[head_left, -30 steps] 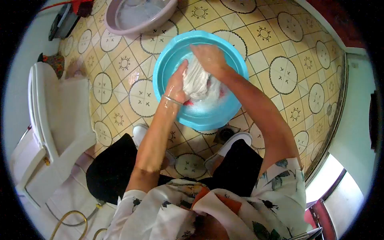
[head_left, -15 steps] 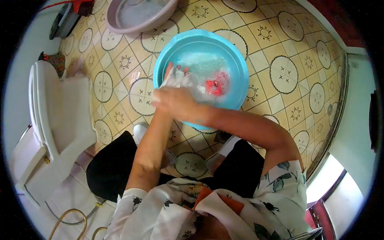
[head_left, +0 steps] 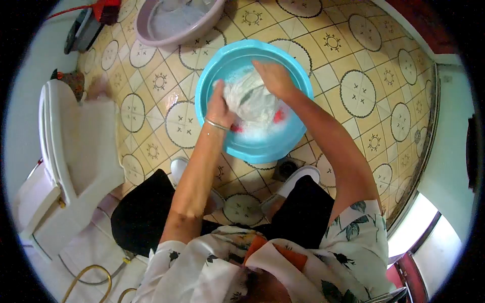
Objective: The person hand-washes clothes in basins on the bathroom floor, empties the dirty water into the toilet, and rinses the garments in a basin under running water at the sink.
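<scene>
A wet white cloth (head_left: pixel 255 103) is stretched between my hands over a light blue basin (head_left: pixel 270 151) of sudsy water. My left hand (head_left: pixel 220 105), with a bracelet at the wrist, is closed on the cloth's left side. On the upper right, my right hand (head_left: pixel 274 78) grips the cloth near the far rim; its fingertips are partly hidden and slightly blurred. Bits of a red item (head_left: pixel 279 116) show in the foam beside and under the cloth.
A pink basin (head_left: pixel 146 38) with soapy water and soaking items stands at the far left. The white toilet (head_left: pixel 81 146) is at my left, with a yellow hose (head_left: pixel 108 283) below it. A floor drain (head_left: pixel 288 169) lies near my right shoe.
My right hand has moved from my left wrist to the upper right of the basin. The white cloth is now spread between both hands, covering much of the red item.
</scene>
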`<state>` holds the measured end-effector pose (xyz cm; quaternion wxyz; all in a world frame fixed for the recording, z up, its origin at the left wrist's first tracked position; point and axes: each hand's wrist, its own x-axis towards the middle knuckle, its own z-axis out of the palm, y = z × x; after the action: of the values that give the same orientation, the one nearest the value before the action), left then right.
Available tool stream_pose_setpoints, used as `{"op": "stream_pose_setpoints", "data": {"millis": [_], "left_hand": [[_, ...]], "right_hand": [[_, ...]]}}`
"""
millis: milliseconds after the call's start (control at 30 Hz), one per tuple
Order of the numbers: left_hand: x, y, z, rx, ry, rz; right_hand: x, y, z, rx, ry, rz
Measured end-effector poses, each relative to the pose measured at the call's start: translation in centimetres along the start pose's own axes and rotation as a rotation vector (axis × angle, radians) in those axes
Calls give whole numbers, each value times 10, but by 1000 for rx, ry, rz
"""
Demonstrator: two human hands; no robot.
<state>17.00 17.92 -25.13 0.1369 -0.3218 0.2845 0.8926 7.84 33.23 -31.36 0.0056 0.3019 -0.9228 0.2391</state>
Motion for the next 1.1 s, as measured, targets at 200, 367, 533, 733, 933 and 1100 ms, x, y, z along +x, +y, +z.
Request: {"op": "stream_pose_setpoints", "data": {"millis": [200, 367, 533, 733, 933, 1100], "left_hand": [[27, -9, -52, -125, 96, 54], [57, -23, -107, 780, -120, 503], [31, 1, -64, -146, -137, -94], [-4, -6, 7, -126, -202, 44], [22, 4, -34, -46, 14, 145], [0, 3, -17, 330, 332, -129]], "right_hand": [[-23, 3, 37, 207, -135, 321], [-16, -132, -7, 672, -155, -108], [-32, -185, -41, 376, -9, -300], [31, -81, -44, 113, -52, -49], [-4, -4, 15, 249, 16, 301], [-23, -10, 22, 146, -186, 306]]}}
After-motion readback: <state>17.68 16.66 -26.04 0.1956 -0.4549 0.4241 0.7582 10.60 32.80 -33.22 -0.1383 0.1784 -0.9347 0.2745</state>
